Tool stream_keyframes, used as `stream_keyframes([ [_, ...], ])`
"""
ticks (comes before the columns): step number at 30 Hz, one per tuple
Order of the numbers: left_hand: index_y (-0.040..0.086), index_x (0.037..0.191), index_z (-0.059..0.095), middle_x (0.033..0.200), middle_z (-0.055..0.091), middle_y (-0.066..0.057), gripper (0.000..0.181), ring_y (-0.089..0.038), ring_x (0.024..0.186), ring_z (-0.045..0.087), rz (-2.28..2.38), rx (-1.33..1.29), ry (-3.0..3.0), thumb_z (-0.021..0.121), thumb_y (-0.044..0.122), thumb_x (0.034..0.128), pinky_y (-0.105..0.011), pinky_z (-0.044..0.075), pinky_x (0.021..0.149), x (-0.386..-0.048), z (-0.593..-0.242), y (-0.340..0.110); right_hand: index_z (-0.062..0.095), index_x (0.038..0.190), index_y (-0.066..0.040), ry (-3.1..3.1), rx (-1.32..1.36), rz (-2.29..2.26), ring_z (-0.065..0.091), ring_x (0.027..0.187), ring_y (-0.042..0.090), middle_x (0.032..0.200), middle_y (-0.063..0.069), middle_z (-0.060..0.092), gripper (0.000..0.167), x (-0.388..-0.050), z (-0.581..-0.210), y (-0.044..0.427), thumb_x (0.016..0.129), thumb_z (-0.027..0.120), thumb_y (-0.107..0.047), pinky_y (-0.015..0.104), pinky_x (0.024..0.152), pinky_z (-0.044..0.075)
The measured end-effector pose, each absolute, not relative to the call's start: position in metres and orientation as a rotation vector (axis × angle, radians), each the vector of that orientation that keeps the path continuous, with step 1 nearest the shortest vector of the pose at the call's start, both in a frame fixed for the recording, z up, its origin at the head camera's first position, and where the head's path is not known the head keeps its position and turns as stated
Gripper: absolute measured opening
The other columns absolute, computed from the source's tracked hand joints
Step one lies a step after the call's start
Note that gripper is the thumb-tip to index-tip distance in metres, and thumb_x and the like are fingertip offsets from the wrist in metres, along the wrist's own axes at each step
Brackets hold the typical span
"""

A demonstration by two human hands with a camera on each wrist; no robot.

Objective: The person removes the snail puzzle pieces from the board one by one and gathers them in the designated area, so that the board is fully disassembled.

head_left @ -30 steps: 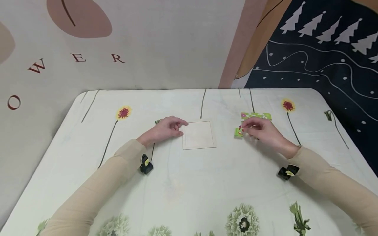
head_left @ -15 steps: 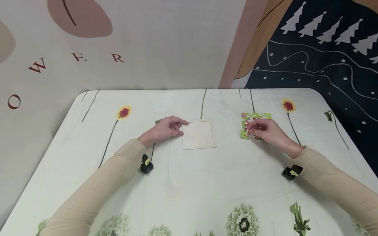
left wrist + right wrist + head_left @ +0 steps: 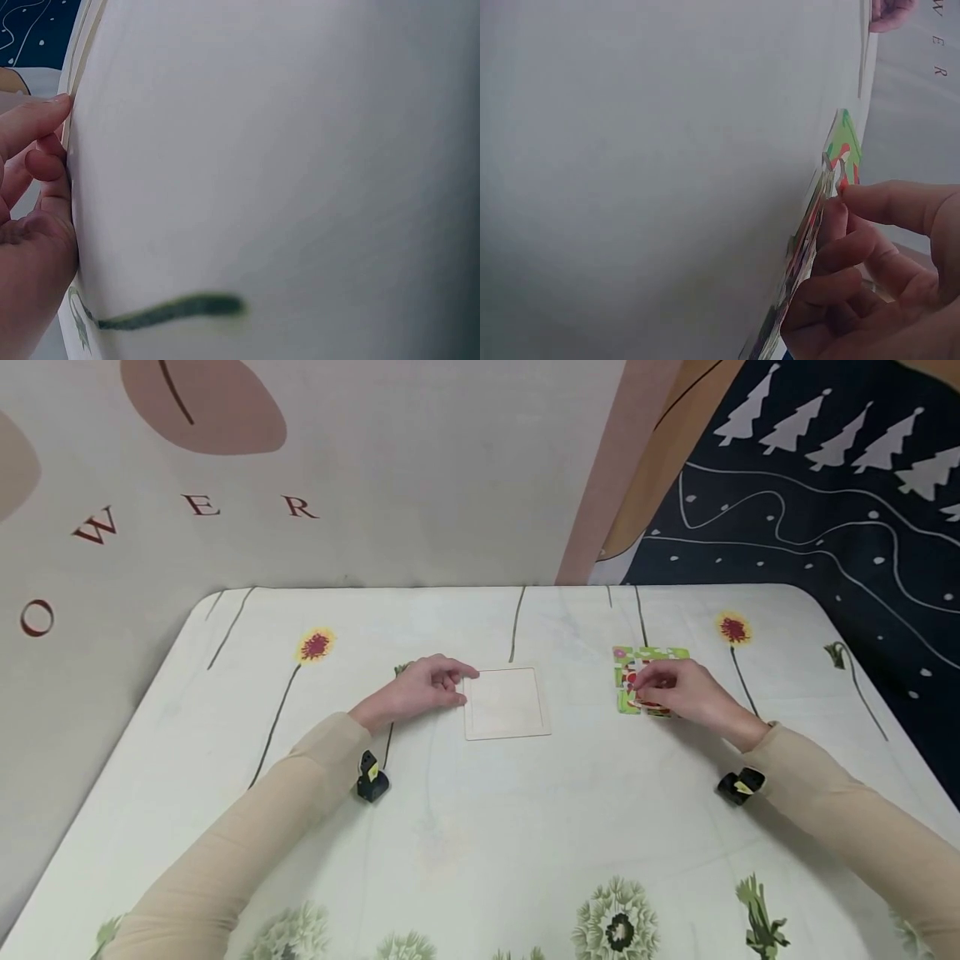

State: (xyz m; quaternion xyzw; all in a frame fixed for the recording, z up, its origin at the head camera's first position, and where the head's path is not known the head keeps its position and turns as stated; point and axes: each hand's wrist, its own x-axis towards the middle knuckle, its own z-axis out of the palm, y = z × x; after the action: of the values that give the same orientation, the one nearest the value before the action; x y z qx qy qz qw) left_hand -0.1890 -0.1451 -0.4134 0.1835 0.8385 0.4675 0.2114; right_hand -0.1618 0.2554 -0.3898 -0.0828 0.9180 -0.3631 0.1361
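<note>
A thin square wooden puzzle tray (image 3: 506,703) lies at the middle of the white table. My left hand (image 3: 425,691) rests at its left side, index finger and thumb touching the edge. In the left wrist view the left hand (image 3: 34,172) lies against the table with some fingers bent. To the right lies a group of green and red printed jigsaw pieces (image 3: 660,653). My right hand (image 3: 678,692) covers part of them. The right hand (image 3: 885,262) pinches a green and red jigsaw piece (image 3: 845,139) at the group's near left corner. Pieces under the hand are hidden.
The white cloth (image 3: 465,827) on the table carries printed flowers. Behind it hangs a pale wall cloth (image 3: 420,477) with letters. A dark cloth (image 3: 795,510) with white trees hangs at the right. Black wrist cameras (image 3: 371,781) sit at both cuffs.
My right hand has moved right with the jigsaw piece, from apart at the left to beside the other pieces, then shifted slightly. The left hand and the tray have stayed put.
</note>
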Motion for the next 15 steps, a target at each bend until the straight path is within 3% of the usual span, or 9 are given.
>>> stream_keyframes([
  [15, -0.003, 0.132, 0.066, 0.103, 0.054, -0.008, 0.042, -0.018, 0.088, 0.049, 1.303, 0.519, 2.330, 0.074, 0.002, 0.0918, -0.030, 0.042, 0.085, -0.1884, -0.4122, -0.1444, 0.071, 0.097, 0.000, 2.698, -0.328, -0.970, 0.054, 0.080, 0.022, 0.089, 0.008, 0.067, 0.006, -0.1631, -0.3899, 0.2510, 0.094, 0.069, -0.004, 0.028, 0.064, 0.043],
])
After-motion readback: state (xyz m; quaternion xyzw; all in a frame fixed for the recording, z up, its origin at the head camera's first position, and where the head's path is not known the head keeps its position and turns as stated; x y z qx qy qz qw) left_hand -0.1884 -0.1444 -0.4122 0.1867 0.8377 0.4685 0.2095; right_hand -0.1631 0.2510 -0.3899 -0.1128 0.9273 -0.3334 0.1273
